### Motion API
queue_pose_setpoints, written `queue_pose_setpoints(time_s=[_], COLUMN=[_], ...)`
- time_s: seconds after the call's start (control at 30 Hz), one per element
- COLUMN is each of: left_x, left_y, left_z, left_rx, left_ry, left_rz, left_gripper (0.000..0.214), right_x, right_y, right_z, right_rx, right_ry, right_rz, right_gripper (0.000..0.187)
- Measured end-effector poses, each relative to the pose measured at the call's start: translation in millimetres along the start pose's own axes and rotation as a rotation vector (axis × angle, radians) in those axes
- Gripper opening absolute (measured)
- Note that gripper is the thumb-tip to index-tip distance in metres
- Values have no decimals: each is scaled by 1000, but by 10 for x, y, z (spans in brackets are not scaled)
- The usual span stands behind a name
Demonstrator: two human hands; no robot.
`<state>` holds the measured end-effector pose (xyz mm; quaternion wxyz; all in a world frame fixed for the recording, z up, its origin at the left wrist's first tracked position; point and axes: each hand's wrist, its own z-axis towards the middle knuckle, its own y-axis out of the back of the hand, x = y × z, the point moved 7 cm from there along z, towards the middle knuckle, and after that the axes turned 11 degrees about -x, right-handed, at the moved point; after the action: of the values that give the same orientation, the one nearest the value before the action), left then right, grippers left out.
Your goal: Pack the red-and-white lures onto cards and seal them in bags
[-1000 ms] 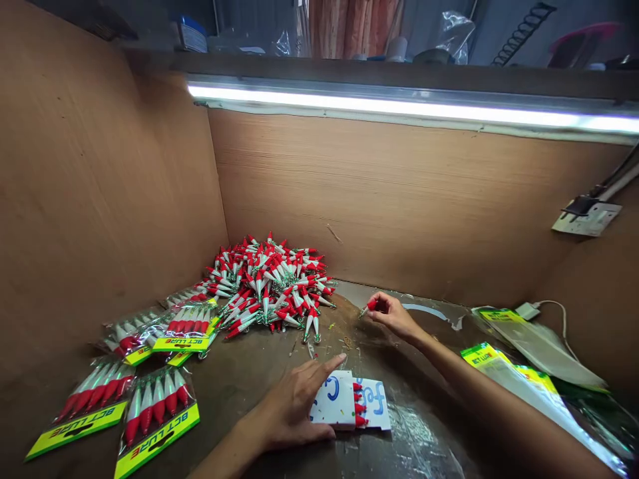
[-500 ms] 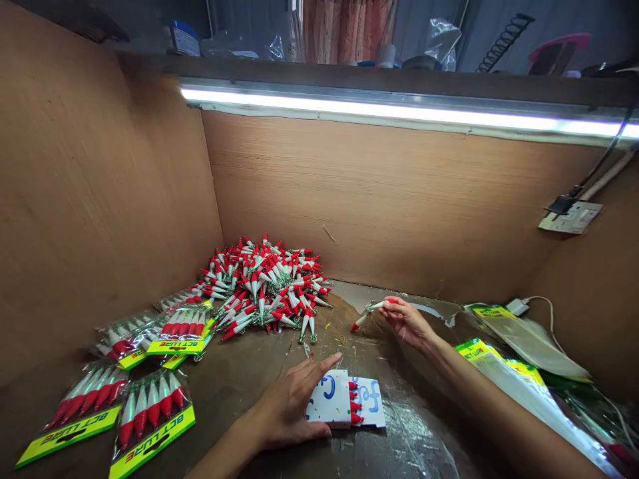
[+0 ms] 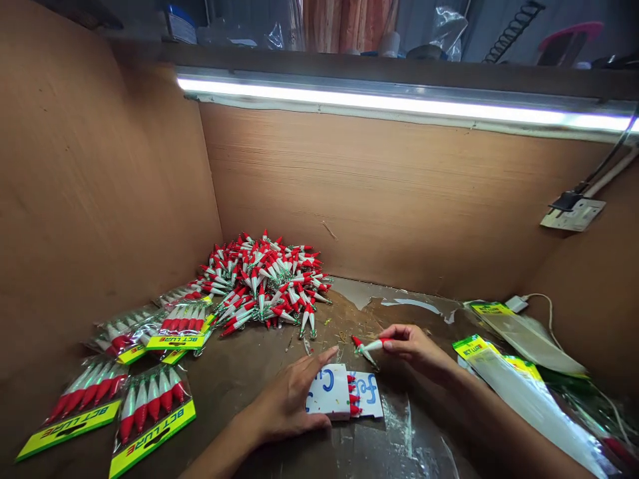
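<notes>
My left hand grips the left end of a white cardboard sleeve with blue handwriting, thumb along its near side and index finger at its far side. Red tips of several fishing lures stick out of the sleeve's right end, over a white flap. To the upper right, my right hand pinches a red-and-white fishing lure by its red end. A second lure hangs against its hook end, apparently caught on it.
A big heap of red-and-white lures lies at the back left. Sealed lure packs with yellow-green headers lie at left. Clear bags, more packaging and a white cable are at right. A tube light spans the back panel.
My right hand has moved nearer the sleeve with the lure, and the second lure has swung round so its red tip points up. My left hand stays on the sleeve.
</notes>
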<state>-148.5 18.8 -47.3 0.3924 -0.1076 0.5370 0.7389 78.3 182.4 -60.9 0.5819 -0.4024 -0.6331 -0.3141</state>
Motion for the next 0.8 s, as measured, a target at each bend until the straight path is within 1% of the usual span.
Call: queue_pose_setpoints(time_s=[0.07,0.13,0.2,0.27,0.3,0.37,0.43,0.5,0.63,0.7,0.8], left_x=[-12,-23,-29,-35,-35,-24,-8,4,-1,-29,-114], left_y=[-4,-5,-13,-26,-35,-53,-73,-93,-118,-124,-142], left_z=[6,18,28,34,34,30,22,13,-1,-3,-3], left_rx=[-4,-4,5,12,14,14,18,33,56,59,85], left_ry=[7,33,62,69,65,52,33,13,-17,-24,-32], left_rz=[-20,-34,-37,-29,-23,-10,1,4,0,-14,-54], left_gripper=[122,121,119,117,117,116,115,113,108,107,109], right_x=[-91,-212,-323,-361,-340,-227,-106,-45,-32,-59,-115], right_y=[18,-21,-132,-274,-346,-475,-585,-629,-599,-596,-575], right_z=[-97,-161,-209,-256,-283,-349,-423,-482,-620,-720,-840], right_rx=[-32,-66,-89,-118,-131,-152,-133,-105,-132,-146,-165], right_ry=[28,38,46,101,159,337,528,640,730,750,708], right_rz=[-116,-174,-208,-295,-378,-617,-883,-1094,-1381,-1455,-1503], right_gripper=[33,36,38,34,31,26,23,23,26,26,25])
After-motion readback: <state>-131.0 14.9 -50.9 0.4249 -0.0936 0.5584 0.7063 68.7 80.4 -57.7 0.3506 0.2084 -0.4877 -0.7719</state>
